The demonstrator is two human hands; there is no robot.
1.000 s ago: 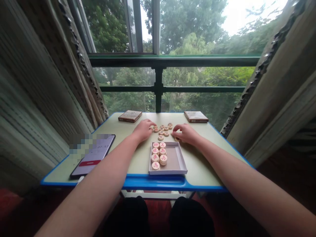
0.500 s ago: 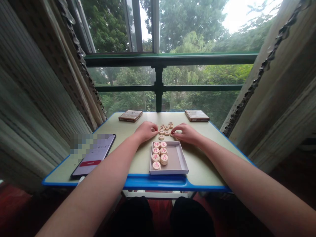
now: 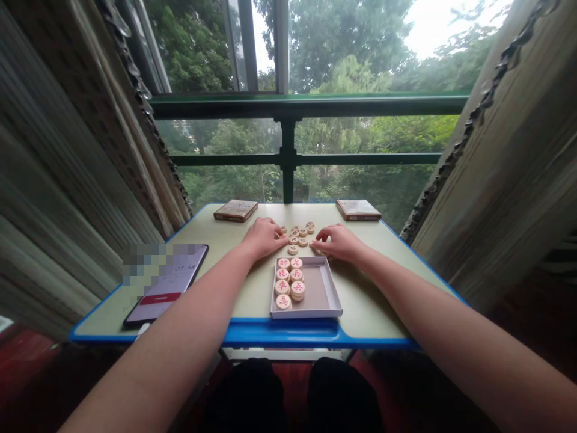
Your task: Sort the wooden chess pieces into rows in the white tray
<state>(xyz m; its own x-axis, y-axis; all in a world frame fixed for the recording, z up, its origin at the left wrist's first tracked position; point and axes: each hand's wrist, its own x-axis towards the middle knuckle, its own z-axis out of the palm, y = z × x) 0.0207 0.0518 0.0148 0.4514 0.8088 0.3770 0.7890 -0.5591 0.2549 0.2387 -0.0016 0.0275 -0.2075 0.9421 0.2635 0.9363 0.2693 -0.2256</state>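
Note:
A shallow white box (image 3: 325, 296) lies on the table near the front edge, with several round wooden chess pieces (image 3: 288, 280) marked in red lined up along its left side. Beyond it, several loose pieces (image 3: 301, 233) lie on the tabletop. My left hand (image 3: 264, 237) rests palm down at the left of the loose pieces, fingers curled, a fingertip touching one. My right hand (image 3: 336, 241) sits at their right, fingers bent and pinched low at a piece by the box's far edge. What either hand holds is hidden.
The table (image 3: 374, 313) is pale green with a blue rim. A phone (image 3: 169, 282) lies at its left. Two flat brown boxes, one at the far left (image 3: 236, 210) and one at the far right (image 3: 357, 209), sit by the window. Curtains hang on both sides.
Both hands have shifted slightly among the loose pieces, the left fingers reaching a little right toward the middle. The view drifted a bit. The box's contents look the same.

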